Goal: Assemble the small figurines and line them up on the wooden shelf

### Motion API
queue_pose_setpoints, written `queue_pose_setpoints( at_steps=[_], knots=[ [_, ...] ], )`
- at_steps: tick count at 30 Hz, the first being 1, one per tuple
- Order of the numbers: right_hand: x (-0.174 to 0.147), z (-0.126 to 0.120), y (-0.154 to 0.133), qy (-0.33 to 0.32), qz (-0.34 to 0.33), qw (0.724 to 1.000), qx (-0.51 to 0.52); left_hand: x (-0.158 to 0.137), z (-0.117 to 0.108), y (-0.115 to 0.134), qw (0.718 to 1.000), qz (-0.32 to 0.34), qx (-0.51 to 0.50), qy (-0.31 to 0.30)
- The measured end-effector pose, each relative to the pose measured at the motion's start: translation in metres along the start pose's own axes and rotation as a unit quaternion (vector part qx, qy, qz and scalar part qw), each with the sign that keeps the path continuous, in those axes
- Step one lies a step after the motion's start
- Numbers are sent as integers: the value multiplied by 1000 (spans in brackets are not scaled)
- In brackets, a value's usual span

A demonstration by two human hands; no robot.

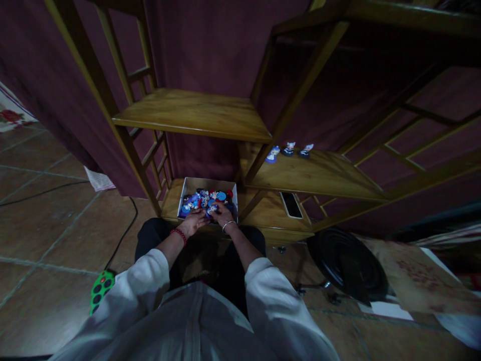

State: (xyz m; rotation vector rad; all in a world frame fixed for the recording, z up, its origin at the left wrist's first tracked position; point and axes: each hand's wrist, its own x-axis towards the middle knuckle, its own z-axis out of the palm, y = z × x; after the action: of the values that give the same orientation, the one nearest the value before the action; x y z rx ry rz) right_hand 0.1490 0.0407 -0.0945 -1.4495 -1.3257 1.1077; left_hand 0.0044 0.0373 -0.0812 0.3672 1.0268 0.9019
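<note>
Over the near edge of an open white box (pixel 235 193), a small purple-and-white figurine (pixel 211 209) is between my two hands. My right hand (pixel 222 214), with a silver bracelet at the wrist, pinches it from the right. From the left, the fingers of my left hand (pixel 194 221) close on its lower side; a red bead bracelet circles that wrist. Fingers partly cover the figurine, so its details are hard to make out. Inside the box lies a jumble of small figurines (pixel 195 199) in blue, purple, white, red and black.
Three figurines (pixel 289 149) stand in a row on the right wooden shelf (pixel 319 173). Below it, a phone (pixel 291 205) lies on the lower board. Another shelf (pixel 195 113) juts out above the box. A black round stool (pixel 349 263) is at right, a green object (pixel 101 290) on the floor at left.
</note>
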Motion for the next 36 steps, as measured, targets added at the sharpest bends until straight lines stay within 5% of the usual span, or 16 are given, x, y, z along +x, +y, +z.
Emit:
queue_pose_setpoints(
  at_steps=[36],
  knots=[
    [-1, -1, 2, -12, -21, 999, -29, 1, -3, -1, 1000, -5, 9, -11]
  ],
)
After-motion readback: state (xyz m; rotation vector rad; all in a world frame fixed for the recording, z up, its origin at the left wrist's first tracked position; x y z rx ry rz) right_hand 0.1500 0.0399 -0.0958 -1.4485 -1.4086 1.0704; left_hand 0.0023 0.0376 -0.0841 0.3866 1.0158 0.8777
